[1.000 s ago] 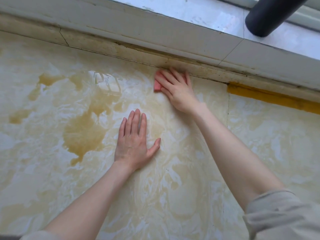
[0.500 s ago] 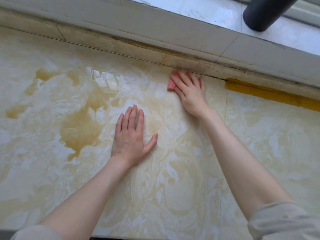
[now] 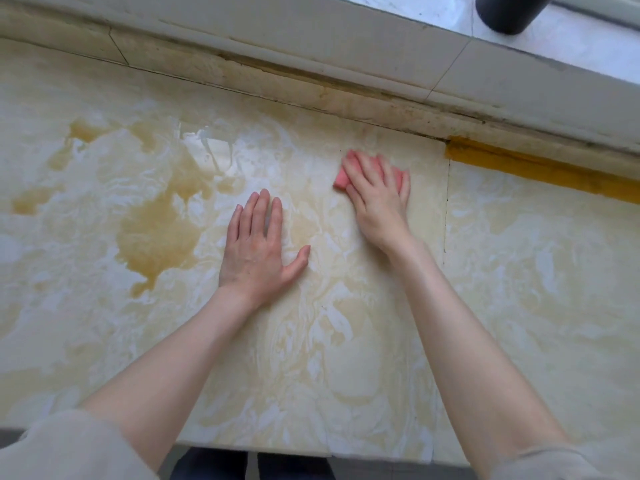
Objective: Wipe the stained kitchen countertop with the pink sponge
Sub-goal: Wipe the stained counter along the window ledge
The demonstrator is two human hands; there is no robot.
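Observation:
A cream marbled countertop (image 3: pixel 363 341) fills the view, with a large yellow-brown stain (image 3: pixel 156 230) on its left half. My right hand (image 3: pixel 379 199) presses flat on the pink sponge (image 3: pixel 342 178), which shows past my fingers at the left and right. The sponge lies a short way in front of the back ledge. My left hand (image 3: pixel 258 249) rests flat on the counter, fingers spread, holding nothing, just right of the big stain.
A raised grimy ledge (image 3: pixel 311 64) runs along the back of the counter, with a yellow strip (image 3: pixel 540 169) at its base on the right. A dark cylinder (image 3: pixel 509 12) stands on the sill at top right. The counter's front edge (image 3: pixel 294 450) is near my body.
My right hand has slid the sponge to the right along the ledge and then pulled it toward me, away from the ledge. My left hand has stayed flat in place.

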